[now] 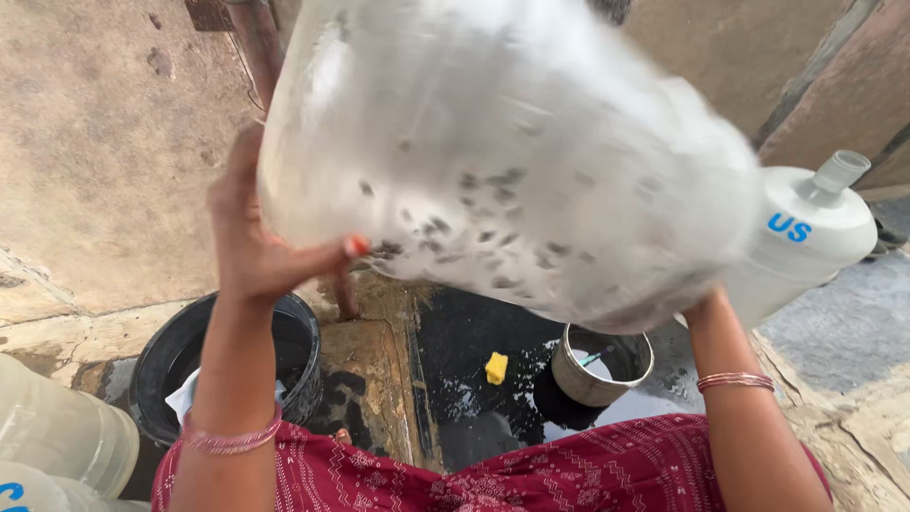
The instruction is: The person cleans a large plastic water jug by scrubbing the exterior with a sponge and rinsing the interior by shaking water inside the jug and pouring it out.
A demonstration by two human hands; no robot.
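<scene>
A large clear plastic water jug (512,152) fills the upper middle of the head view, lifted and tilted, blurred, with dark specks showing through its wall. My left hand (248,237) presses against its left side, thumb laid across the front. My right hand (706,305) is under its lower right side, mostly hidden by the jug. Both wrists wear thin pink bangles.
A black bucket (166,356) with a white cloth stands lower left. A metal pot (607,365) and a yellow sponge (496,368) sit on wet ground. Another white jug (815,228) lies at right, more clear jugs (57,436) at lower left. A rusty pipe (256,43) runs down the wall.
</scene>
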